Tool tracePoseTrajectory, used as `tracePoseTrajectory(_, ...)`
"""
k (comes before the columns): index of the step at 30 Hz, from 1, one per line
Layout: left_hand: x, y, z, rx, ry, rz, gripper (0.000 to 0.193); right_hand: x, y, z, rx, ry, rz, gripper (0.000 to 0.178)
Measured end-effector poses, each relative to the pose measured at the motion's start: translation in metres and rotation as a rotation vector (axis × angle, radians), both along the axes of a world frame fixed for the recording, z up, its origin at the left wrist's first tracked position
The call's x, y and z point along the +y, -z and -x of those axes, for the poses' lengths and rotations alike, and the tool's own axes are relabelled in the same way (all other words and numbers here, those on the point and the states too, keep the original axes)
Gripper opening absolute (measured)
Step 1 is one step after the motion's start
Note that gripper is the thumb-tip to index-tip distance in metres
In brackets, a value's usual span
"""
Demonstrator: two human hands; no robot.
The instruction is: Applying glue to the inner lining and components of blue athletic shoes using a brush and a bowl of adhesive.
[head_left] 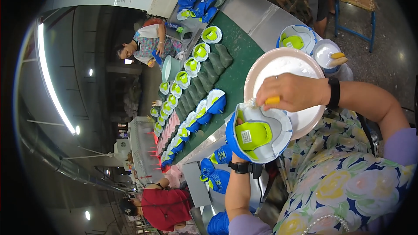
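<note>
Indoors, I note strip light (52,78), green worktop (238,38), white printed label (246,136). Right hand (294,90) pinches brush (272,100); left hand (236,158) clasps shoe upper (262,129).

- Right forearm (368,98): enters from the right side and slopes gently up toward the wrist, with the elbow (395,119) bent.
- Right wrist (334,92): nearly in line with the forearm.
- Right hand (287,90): back turned toward the camera — fingers (263,95) curled in a closed grip, pointing left and down.
- Left forearm (238,191): rises steeply from the lower edge.
- Left wrist (239,167): raised, below and left of the right one.
- Left hand (236,158): mostly hidden — finger pose unclear, just beside the right hand.
</note>
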State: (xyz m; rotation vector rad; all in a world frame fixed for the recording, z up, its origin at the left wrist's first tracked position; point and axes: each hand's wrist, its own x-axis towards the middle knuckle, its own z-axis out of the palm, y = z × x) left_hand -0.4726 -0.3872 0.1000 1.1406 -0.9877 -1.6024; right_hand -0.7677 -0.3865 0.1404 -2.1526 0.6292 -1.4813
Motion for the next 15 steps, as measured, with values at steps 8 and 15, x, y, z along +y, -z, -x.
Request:
tracePoseTrajectory(8, -0.018, 0.002, -0.024, -0.02, 0.063, -0.009, 0.028, 0.018, 0.012, 0.016, 0.233, -0.015, -0.004, 0.01)
tracePoseTrajectory(15, -0.114, 0.031, -0.087, -0.078, -0.132, -0.058, 0.014, 0.017, -0.002, 0.037, -0.053, 0.141, -0.297, 0.017)
